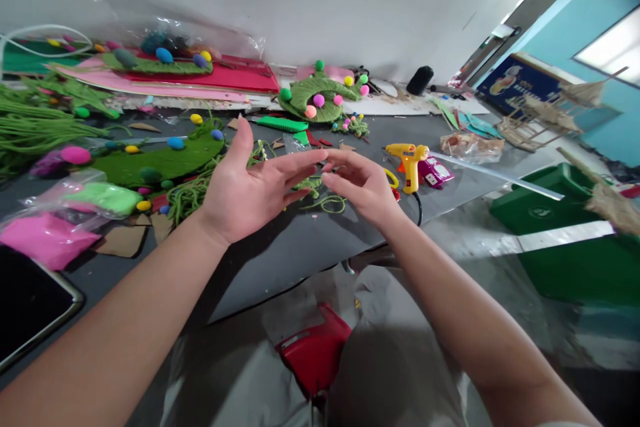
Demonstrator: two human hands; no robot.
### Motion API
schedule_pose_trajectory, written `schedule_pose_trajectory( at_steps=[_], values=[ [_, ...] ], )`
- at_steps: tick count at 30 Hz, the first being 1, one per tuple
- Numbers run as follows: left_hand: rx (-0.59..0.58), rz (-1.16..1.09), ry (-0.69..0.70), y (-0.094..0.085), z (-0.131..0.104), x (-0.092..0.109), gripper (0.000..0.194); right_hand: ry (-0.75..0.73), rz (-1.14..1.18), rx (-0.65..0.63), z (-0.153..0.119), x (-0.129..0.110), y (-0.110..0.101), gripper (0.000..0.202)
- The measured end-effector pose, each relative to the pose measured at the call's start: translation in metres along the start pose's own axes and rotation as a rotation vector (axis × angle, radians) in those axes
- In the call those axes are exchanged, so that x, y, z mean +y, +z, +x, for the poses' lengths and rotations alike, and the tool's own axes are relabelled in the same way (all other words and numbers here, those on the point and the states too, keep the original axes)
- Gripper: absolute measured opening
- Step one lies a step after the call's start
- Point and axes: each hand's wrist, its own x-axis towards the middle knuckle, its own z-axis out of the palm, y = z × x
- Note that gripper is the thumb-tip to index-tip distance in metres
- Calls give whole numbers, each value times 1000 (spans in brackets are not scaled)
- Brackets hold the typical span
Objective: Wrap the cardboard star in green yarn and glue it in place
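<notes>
My left hand (250,187) is held above the front of the grey table, palm turned inward, thumb raised and fingers stretched out. Opposite it, my right hand (363,183) has loosely bent fingers, with a gap between thumb and forefinger. The fingertips of both hands meet, and I see nothing held in either. Behind and below them lie loose green yarn (333,203) and a green comb (281,124). A yellow glue gun (410,163) stands just right of my right hand. Left of my left hand is a green yarn-wrapped shape (160,160) with coloured balls.
Another yarn-wrapped piece (305,97) with balls lies by the wall. Bags of pink clay (47,240) and green clay (103,197) are at left, near a dark-screened device (35,300). A green bin (565,247) stands right of the table, and a red stool (315,353) below.
</notes>
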Motion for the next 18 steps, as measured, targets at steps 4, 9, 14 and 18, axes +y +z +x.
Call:
schedule_pose_trajectory(
  at_steps=[4, 9, 14, 18],
  values=[
    [-41, 0, 15, -1, 0, -2, 93, -16, 10, -47, -2, -2, 12, 35],
    [-73, 25, 0, 0, 0, -4, 98, -41, 68, -18, -1, -4, 24, 20],
    [-62, 76, 11, -7, 3, -5, 97, -41, 84, 34, -1, -4, 26, 31],
    [-73, 132, 28, -13, 5, -4, 89, -65, 97, 106, 0, -2, 19, 32]
  ],
)
